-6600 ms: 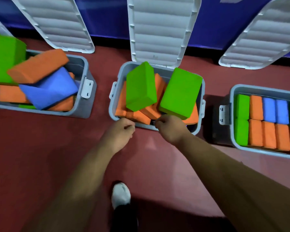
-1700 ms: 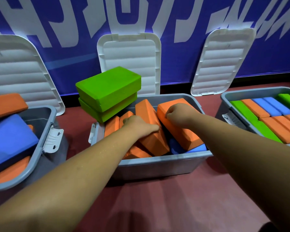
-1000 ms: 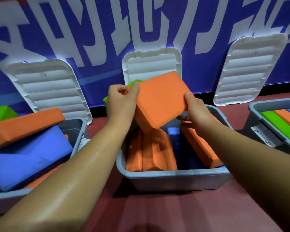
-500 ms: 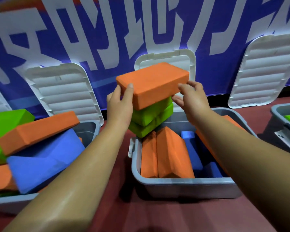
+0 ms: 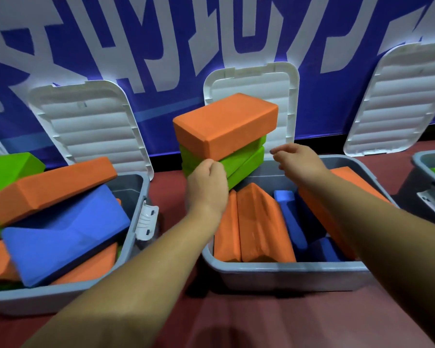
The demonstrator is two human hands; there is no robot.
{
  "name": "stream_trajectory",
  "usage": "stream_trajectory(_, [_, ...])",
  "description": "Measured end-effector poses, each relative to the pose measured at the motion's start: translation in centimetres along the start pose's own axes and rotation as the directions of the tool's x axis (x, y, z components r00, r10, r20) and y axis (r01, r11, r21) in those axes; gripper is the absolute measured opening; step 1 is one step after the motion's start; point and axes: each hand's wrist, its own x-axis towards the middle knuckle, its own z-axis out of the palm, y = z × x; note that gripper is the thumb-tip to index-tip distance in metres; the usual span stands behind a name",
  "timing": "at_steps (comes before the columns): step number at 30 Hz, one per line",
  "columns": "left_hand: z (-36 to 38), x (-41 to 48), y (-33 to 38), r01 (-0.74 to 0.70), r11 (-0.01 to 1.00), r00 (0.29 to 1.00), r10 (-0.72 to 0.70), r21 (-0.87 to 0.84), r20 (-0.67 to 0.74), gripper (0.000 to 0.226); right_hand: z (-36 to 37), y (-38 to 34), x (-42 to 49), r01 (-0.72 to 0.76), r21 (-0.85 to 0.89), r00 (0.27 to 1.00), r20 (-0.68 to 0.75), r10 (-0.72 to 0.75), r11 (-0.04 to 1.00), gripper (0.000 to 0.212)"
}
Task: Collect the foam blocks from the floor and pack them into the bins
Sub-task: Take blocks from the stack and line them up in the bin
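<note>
An orange foam block [image 5: 226, 121] lies flat on top of two stacked green blocks [image 5: 246, 156] at the back left corner of the middle grey bin [image 5: 286, 270]. My left hand [image 5: 206, 182] sits just below the orange block, its fingers loosely curled against the green stack's near corner, holding nothing. My right hand [image 5: 296, 159] hovers to the right of the stack with relaxed fingers, clear of the blocks. Inside the bin, orange blocks [image 5: 259, 227] stand on edge at the left, blue blocks [image 5: 289, 217] lie in the middle, and another orange block [image 5: 349, 182] leans at the right.
The left bin [image 5: 133, 204] is heaped with an orange block [image 5: 50, 187], a blue block [image 5: 65, 232] and a green block [image 5: 8, 169]. A third bin [image 5: 427, 159] shows at the right edge. White lids [image 5: 91, 126] lean on the blue wall. Red floor lies in front.
The orange block went from between both hands onto the green stack. Both hands have let go and dropped lower, the left to the stack's corner, the right off to the side.
</note>
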Motion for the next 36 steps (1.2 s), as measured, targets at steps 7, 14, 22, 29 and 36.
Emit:
stream_trajectory(7, [7.6,-2.3,-1.8,-0.096,0.97,0.932,0.01,0.223,0.361,0.042,-5.9,6.1,-0.5,-0.221,-0.697,0.975,-0.172,0.141,0.682,0.056])
stream_trajectory(14, [12.7,-3.0,-3.3,-0.135,0.947,0.85,-0.039,0.29,0.525,0.023,-8.8,8.9,-2.1,-0.267,-0.791,0.944,-0.1,0.314,0.551,0.137])
stream_trajectory(22, [17.6,-6.2,-1.7,0.252,0.955,0.616,-0.284,0.157,0.734,0.025,-12.3,9.9,-2.2,-0.327,-0.725,0.932,-0.14,0.334,0.606,0.109])
stream_trajectory(29, [19.0,-6.5,0.7,0.197,0.98,0.743,-0.126,-0.035,0.657,0.068,-14.9,8.8,-3.6,-0.33,-0.459,0.944,-0.183,0.275,0.825,0.033])
stream_trajectory(36, [13.2,-2.2,8.9,-0.118,0.969,0.959,0.168,-0.215,0.229,0.067,-14.8,2.8,-3.1,-0.208,0.336,0.949,-0.159,0.273,0.918,0.04])
